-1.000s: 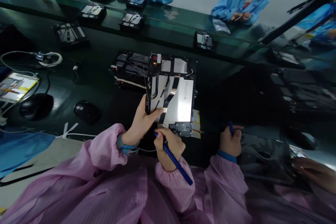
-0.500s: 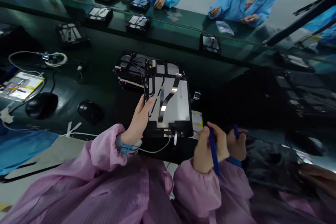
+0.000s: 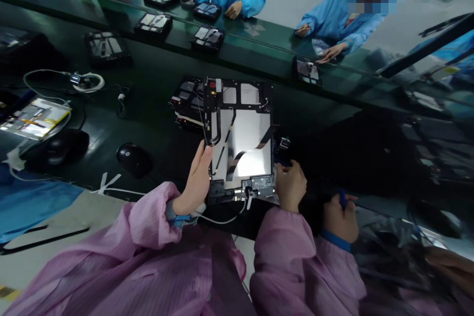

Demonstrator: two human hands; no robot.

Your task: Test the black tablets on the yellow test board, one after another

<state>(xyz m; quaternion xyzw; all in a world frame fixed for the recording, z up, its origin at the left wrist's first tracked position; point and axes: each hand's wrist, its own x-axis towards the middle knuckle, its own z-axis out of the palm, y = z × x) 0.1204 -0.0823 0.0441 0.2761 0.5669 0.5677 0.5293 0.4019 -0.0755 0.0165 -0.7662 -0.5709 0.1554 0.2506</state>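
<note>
I hold an opened tablet point(image 3: 240, 143) upright over the dark bench, its silvery inner plate, flat ribbon cables and black frame facing me. My left hand point(image 3: 196, 177) grips its left edge, thumb on the plate. My right hand point(image 3: 291, 185) is closed at the lower right corner of the tablet. A short dark blue end of a pen point(image 3: 282, 160) shows above its knuckles. A thin white cable point(image 3: 222, 219) hangs from the tablet's bottom edge.
A second opened tablet point(image 3: 185, 101) lies behind mine. Two black mice point(image 3: 133, 158) point(image 3: 62, 145) and a coiled cable point(image 3: 87, 80) sit at left. A co-worker's hand point(image 3: 338, 212) with a blue pen works at right. Trays point(image 3: 153, 22) ride the conveyor before blue-coated people.
My right hand carried the blue pen from below the tablet's bottom edge out to the right, then came in to its lower right corner. The tablet tilted more upright.
</note>
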